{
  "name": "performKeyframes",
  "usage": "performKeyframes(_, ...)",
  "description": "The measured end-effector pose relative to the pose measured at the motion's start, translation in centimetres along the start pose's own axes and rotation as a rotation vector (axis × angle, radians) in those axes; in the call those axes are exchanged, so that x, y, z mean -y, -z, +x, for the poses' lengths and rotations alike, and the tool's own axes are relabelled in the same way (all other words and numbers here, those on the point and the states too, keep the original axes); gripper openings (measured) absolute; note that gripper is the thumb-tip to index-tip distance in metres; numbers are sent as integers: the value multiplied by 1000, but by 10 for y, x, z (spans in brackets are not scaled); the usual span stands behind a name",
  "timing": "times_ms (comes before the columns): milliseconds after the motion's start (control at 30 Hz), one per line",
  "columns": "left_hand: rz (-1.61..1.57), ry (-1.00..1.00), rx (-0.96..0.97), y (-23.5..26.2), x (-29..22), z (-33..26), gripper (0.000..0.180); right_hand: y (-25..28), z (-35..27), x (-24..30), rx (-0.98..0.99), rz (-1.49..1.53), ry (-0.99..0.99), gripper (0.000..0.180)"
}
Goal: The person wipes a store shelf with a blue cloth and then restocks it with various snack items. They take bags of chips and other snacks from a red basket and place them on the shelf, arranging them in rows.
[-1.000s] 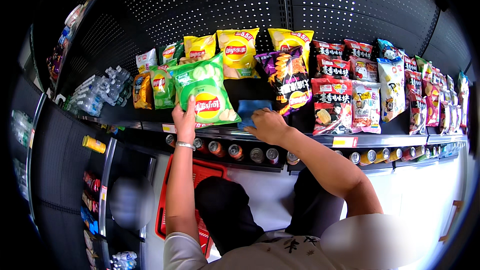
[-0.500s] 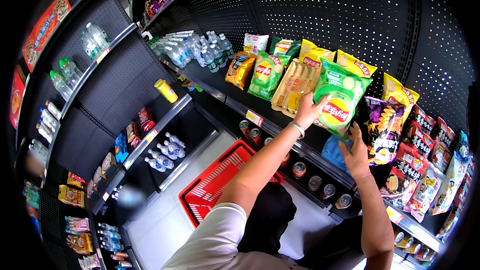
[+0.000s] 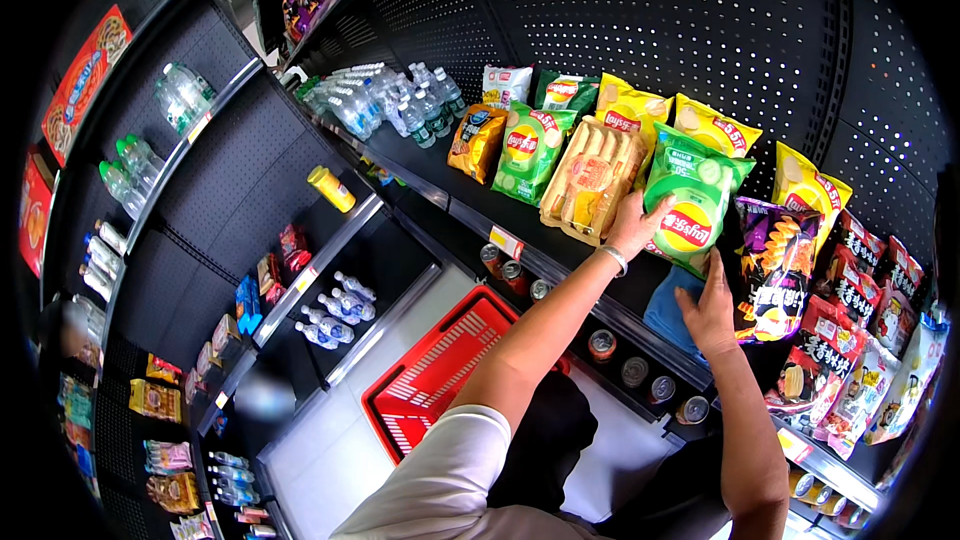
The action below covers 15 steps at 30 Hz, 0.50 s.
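A green bag of potato chips (image 3: 688,202) stands tilted on the shelf, partly in front of yellow chip bags (image 3: 715,126). My left hand (image 3: 636,226) is closed on its left edge, thumb across the front. At the bag's lower right corner is my right hand (image 3: 708,308), fingers apart, the fingertips touching or very near the bag. A folded blue cloth (image 3: 668,310) lies on the shelf under the bag, beside my right thumb. Left of my left hand sits a clear pack of long bread rolls (image 3: 594,178). A purple-black snack bag (image 3: 775,270) stands right of my right hand.
Another green chip bag (image 3: 531,152), an orange bag (image 3: 476,143) and water bottles (image 3: 420,110) line the shelf leftward. Red snack bags (image 3: 815,355) fill its right end. Cans (image 3: 634,372) stand below. A red shopping basket (image 3: 440,360) is on the floor.
The green chip bag has shifted slightly right and down in my left hand, uncovering more of the bread pack. My right hand's fingers are now closer to the bag's lower corner.
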<state>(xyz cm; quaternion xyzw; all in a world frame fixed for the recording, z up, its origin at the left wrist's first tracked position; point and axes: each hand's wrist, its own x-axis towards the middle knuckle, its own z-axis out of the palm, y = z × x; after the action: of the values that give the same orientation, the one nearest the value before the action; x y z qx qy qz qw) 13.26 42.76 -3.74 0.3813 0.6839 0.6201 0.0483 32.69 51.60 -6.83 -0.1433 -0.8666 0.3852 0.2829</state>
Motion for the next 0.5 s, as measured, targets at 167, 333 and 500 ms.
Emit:
performKeyframes(167, 27, 99, 21, 4, 23, 6, 43, -4, -4, -3, -25, -191, 109, 84)
performKeyframes(333, -6, 36, -7, 13, 30, -4, 43, -1, -10, 19, 34, -237, 98, 82)
performKeyframes(500, 233, 58, -81, 4, 10, -2, 55, 7, -12, 24, 51, -241, 66, 82)
